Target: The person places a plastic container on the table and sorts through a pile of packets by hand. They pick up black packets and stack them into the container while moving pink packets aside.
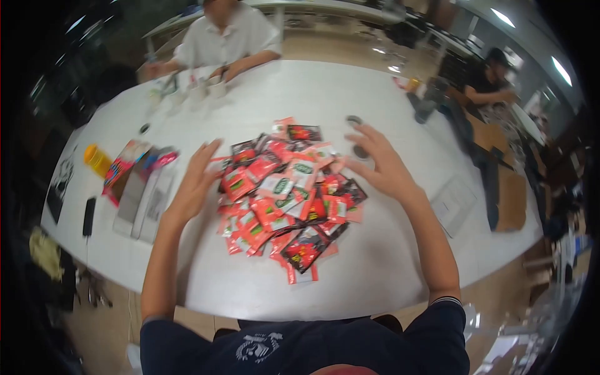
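A heaped pile of small sachets [253,219] lies on the white table in front of me. Most are red or pink; among them are white-and-pink ones with green print [302,170] and black ones with red print [303,249]. At the pile's left edge is my left hand [201,178], fingers stretched out and a little apart. My right hand [380,164] spreads its fingers at the upper right side of the heap, fingertips close to the outer sachets. Neither hand holds anything.
Left of the pile stand a yellow canister [96,160] and an open box [145,194] with colourful packs. Several pale cups [217,87] stand before a person [228,37] across the white table [337,294]. Brown cardboard [505,197] lies at right, near another person [490,81].
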Tool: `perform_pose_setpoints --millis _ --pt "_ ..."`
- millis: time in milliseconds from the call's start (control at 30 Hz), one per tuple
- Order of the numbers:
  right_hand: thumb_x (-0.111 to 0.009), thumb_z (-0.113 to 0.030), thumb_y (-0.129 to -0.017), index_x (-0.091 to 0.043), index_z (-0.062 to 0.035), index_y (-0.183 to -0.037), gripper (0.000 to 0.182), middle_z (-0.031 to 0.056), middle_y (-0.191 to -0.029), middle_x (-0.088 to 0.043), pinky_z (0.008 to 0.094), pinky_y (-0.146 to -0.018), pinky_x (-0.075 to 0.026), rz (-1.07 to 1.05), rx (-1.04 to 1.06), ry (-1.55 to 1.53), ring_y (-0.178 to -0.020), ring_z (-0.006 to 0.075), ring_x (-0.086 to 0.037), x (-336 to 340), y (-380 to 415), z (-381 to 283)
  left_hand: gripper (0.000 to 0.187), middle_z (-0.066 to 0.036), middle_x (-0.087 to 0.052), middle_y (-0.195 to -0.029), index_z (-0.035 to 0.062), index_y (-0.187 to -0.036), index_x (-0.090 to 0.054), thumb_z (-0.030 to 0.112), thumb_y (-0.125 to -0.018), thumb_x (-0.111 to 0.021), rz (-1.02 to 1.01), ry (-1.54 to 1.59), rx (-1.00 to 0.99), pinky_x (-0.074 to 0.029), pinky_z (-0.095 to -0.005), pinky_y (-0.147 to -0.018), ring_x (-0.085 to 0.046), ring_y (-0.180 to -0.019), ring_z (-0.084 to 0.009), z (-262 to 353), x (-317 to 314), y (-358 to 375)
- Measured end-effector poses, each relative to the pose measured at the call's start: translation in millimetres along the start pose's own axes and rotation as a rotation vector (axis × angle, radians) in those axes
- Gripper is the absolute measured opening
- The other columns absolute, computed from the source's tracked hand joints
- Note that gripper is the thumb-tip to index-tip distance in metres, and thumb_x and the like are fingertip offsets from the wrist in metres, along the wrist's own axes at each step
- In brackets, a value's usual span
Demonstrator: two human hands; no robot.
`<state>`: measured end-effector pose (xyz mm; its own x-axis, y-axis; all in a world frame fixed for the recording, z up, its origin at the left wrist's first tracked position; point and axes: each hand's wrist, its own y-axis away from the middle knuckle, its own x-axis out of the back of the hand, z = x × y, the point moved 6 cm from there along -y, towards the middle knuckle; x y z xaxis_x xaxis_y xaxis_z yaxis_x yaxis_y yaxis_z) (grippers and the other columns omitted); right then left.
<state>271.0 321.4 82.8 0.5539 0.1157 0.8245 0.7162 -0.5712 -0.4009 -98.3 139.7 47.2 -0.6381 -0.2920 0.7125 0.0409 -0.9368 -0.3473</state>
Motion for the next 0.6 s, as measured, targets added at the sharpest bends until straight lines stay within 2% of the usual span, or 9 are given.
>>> perform_pose_setpoints --millis 133,200,267,367,400,433,500,533,600 --pt "-0.076 -0.033 -0.093 -0.071 -0.0127 -0.128 0.041 0.0203 -0.152 -0.055 0.0552 -0.119 -0.037 0.299 0.153 -0.324 -0.148 0.0411 -0.043 -33.7 13.3 -65.7 0.073 -0.016 -0.048 -0.162 0.0065 -0.162 -0.04 0.058 -0.111 -0.033 0.032 1.126 0.3 -0.03 -0.0451 -0.126 -0.042 -0.153 -0.0283 51.4 -51.8 -20.0" --pt "-0.075 -0.044 -0.088 -0.07 -0.0131 -0.127 0.05 0.015 -0.147 -0.06 0.0579 -0.117 -0.039 0.199 0.341 -0.047 -0.144 0.0416 -0.048 -52.2 7.0 -180.5 0.072 -0.022 -0.039 -0.166 0.0028 -0.163 -0.034 0.053 -0.112 -0.031 -0.316 1.734 0.156 -0.029 -0.0479 -0.128 -0.037 -0.155 -0.0332 127.3 -96.9 -50.1" --pt "-0.078 -0.047 -0.084 -0.069 -0.0126 -0.129 0.057 0.0135 -0.146 -0.061 0.0571 -0.119 -0.036 0.524 0.67 0.12 -0.138 0.0395 -0.053 -57.1 16.4 -221.8 0.072 -0.023 -0.025 -0.173 0.0021 -0.167 -0.024 0.049 -0.113 -0.031 -0.781 2.021 -0.104 -0.025 -0.051 -0.13 -0.025 -0.16 -0.0379 184.6 -124.9 -62.9" --pt "-0.076 -0.049 -0.084 -0.069 -0.0127 -0.13 0.059 0.0141 -0.148 -0.06 0.0591 -0.12 -0.033 0.495 0.591 -0.136 -0.131 0.0375 -0.059 -38.8 7.1 -158.5 0.075 -0.023 -0.016 -0.175 0.0044 -0.169 -0.017 0.05 -0.112 -0.033 -0.297 2.231 0.23 -0.02 -0.0572 -0.131 -0.016 -0.163 -0.0394 191.6 -86.4 -28.7" --pt "-0.074 -0.045 -0.089 -0.068 -0.0143 -0.135 0.056 0.0142 -0.152 -0.057 0.0611 -0.12 -0.03 0.219 0.245 0.201 -0.134 0.0353 -0.056 -20.5 12.8 -114.7 0.076 -0.023 -0.016 -0.175 0.0052 -0.17 -0.016 0.051 -0.112 -0.034 -0.282 2.106 0.133 -0.019 -0.059 -0.13 -0.016 -0.163 -0.0399 200.2 -65.5 -7.6" --pt "-0.074 -0.037 -0.091 -0.067 -0.0156 -0.139 0.054 0.0144 -0.157 -0.053 0.0619 -0.12 -0.029 0.457 0.03 0.076 -0.138 0.0376 -0.051 -11.1 22.3 -53.6 0.078 -0.023 -0.016 -0.175 0.006 -0.17 -0.015 0.053 -0.111 -0.035 -0.267 1.979 0.046 -0.019 -0.0607 -0.13 -0.017 -0.162 -0.0405 206.8 -46.9 17.1" --pt "-0.076 -0.041 -0.093 -0.064 -0.0117 -0.143 0.059 0.0184 -0.16 -0.048 0.0563 -0.119 -0.033 0.58 -0.09 0.583 -0.144 0.0448 -0.043 54.1 89.3 -13.1 0.074 -0.019 -0.01 -0.178 0.0062 -0.171 -0.01 0.044 -0.111 -0.033 -0.454 1.72 -0.514 -0.012 -0.0548 -0.133 -0.015 -0.164 -0.0364 196.5 8.9 52.5" --pt "-0.078 -0.047 -0.09 -0.066 -0.0088 -0.14 0.064 0.0229 -0.157 -0.051 0.0547 -0.117 -0.037 0.549 -0.316 0.565 -0.142 0.0453 -0.046 106.4 157.1 2.8 0.076 -0.02 -0.02 -0.176 0.003 -0.17 -0.014 0.044 -0.109 -0.033 0.233 1.212 -0.361 -0.016 -0.0523 -0.132 -0.021 -0.162 -0.0354 109.6 53.8 94.5" --pt "-0.082 -0.045 -0.084 -0.068 -0.0024 -0.135 0.068 0.027 -0.135 -0.066 0.0554 -0.114 -0.039 0.413 -0.412 0.708 -0.128 0.0436 -0.059 105.6 203.0 27.0 0.076 -0.022 -0.039 -0.167 0.0053 -0.168 -0.024 0.044 -0.107 -0.047 0.474 0.88 -0.036 -0.032 -0.0526 -0.125 -0.041 -0.153 -0.0366 71.4 50.9 129.5"
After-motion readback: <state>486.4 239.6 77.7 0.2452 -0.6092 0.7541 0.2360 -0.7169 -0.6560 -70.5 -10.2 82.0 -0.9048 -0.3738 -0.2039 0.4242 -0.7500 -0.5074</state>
